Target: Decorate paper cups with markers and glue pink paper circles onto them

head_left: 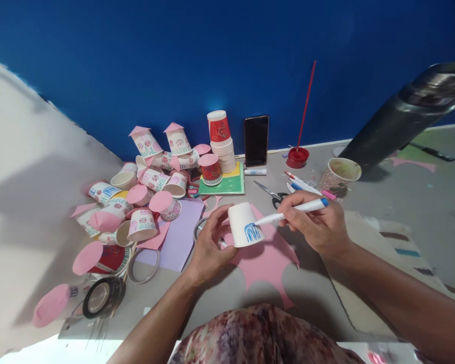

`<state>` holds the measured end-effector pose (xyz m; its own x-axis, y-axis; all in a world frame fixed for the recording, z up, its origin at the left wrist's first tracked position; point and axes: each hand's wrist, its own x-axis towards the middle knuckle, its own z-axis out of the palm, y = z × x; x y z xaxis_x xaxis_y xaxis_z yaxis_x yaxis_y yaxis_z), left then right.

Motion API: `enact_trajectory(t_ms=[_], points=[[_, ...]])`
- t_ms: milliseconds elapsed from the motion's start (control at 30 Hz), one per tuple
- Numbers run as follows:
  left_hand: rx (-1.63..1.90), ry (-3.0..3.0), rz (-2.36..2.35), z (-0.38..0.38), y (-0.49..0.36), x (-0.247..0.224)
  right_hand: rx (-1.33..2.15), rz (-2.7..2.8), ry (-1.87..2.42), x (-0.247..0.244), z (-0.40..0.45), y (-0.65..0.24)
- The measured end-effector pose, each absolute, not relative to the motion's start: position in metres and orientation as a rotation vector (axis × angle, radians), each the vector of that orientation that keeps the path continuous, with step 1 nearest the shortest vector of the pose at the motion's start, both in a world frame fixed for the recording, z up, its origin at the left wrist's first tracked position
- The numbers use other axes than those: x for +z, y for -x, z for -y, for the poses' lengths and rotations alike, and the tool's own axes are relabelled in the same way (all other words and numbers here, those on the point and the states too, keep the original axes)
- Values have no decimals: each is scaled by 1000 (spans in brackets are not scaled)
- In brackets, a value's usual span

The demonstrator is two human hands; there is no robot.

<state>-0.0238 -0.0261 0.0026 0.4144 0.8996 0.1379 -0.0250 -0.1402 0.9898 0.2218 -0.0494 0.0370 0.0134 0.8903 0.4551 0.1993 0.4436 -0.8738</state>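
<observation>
A white paper cup (239, 217), turned upside down and slightly tilted, is gripped by my left hand (208, 247) from the left side. Blue strokes (253, 232) mark its lower wall. My right hand (316, 222) pinches a white marker (303, 208) with a blue end, its tip at the cup beside the blue strokes. Beneath both hands lies a pink paper sheet (265, 263) with curved cutouts along its edge. Black-handled scissors (267, 190) rest just behind the right hand, close to several markers (301, 182).
Decorated cups with pink paper tops (142, 225) crowd the left side. A cup stack (223, 154) and a phone (256, 140) stand at the back. Tape rolls (102, 297), purple paper (182, 227), a red candle-like holder (298, 157), a patterned cup (341, 174) and a dark bottle (394, 114) surround the workspace.
</observation>
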Motion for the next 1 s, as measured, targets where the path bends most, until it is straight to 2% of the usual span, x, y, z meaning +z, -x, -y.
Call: enact_trajectory(t_ms=[600,767,1000], points=[[987,-1531,-832,27,25,-2,762,1496,1009,35,53,-220],[997,-1513,-833,27,23,5,912,1266,967,30,47,-220],[1065,-1263,-818,22,27,4,925,1159,922,26,35,-215]])
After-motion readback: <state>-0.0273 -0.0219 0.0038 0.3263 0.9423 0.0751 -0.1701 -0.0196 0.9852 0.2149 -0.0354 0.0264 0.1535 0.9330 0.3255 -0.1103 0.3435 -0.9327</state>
